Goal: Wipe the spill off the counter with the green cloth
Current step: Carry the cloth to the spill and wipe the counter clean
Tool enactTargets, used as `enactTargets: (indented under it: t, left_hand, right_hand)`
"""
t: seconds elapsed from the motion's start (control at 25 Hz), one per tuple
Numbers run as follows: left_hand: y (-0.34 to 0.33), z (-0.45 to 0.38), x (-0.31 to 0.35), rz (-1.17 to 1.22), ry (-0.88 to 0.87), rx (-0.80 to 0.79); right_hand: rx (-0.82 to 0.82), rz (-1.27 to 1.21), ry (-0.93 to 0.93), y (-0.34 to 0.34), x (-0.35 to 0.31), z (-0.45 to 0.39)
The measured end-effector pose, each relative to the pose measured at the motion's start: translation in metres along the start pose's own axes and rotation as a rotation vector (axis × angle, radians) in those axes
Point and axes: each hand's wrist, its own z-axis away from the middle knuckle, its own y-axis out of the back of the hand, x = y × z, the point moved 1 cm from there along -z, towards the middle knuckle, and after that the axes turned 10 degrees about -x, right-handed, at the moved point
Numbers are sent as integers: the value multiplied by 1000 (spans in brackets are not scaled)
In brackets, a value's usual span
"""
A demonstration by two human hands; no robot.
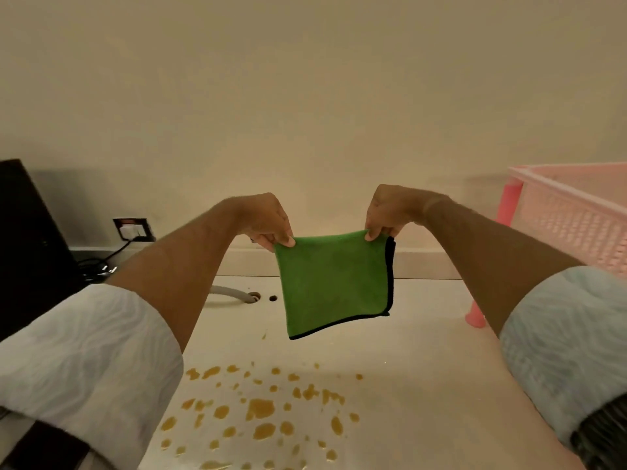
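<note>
Two hands (pixel 268 218) (pixel 386 212), one green cloth (pixel 334 283), one pink basket (pixel 576 215), one wall socket (pixel 133 229), many amber spill drops (pixel 259 408).

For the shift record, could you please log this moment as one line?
left hand: pinches green cloth corner | right hand: pinches other corner | cloth: above counter | spill: unwiped

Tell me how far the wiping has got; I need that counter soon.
Done: the green cloth is picked up and looks folded. In hand: the left hand and right hand each pinch a top corner, holding it in the air above the counter. Left: all the wiping. The brownish spill lies in scattered drops and puddles nearer the person, seemingly untouched by the cloth.
</note>
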Motion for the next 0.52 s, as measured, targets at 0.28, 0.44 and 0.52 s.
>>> enactTargets:
  t: [0.28,0.44,0.52]
  left_hand:
    - [23,52,-68,43,114,-17]
    - [41,72,-122,38,120,-3]
    - [53,78,-155,37,108,3]
  right_hand:
    - [-14,-71,6,-51,-74,-15]
    - [6,-86,-10,-94,-123,-26]
    - [24,-98,-26,-117,-149,-33]
